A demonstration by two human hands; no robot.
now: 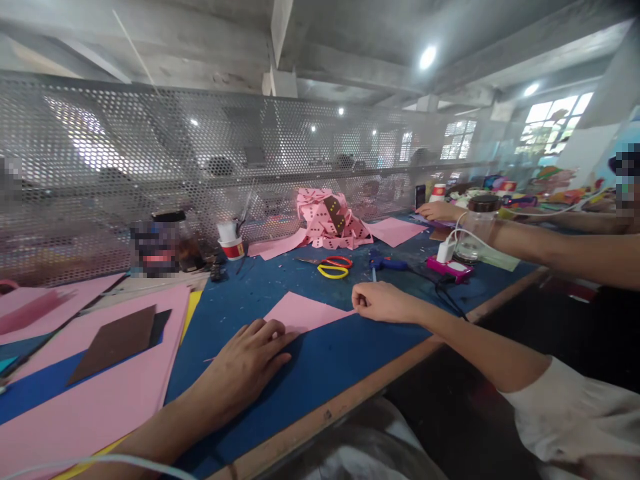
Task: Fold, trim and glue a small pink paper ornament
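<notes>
Clock hours are read from the pink piece (303, 313), which lies flat on the blue surface (310, 377) between the person's two hands. Toward nine o'clock, a brown sheet (115, 341) lies on large pink sheets (110, 417) that spread down toward eight; a yellow edge (193, 310) shows beneath them. At ten o'clock, a red and white cup (232, 249) stands near the perforated screen (200, 160). The left hand (253, 353), at eight o'clock, rests over the piece's left end, its fingers loosely bent and the thumb apart, gripping nothing visible. Between twelve and one sits a heap of punched pink paper (320, 223); just nearer, toward one, lie scissors (334, 268) with one red and one yellow handle loop. The right hand (385, 302), at three o'clock, has its fingers curled closed on the piece's narrow right corner. Just beyond it, at two, lies a blue glue gun (393, 263). Also toward two, another person's hand (441, 212) reaches in above a magenta power strip (453, 271), with a clear jar (480, 233) beside the strip.
</notes>
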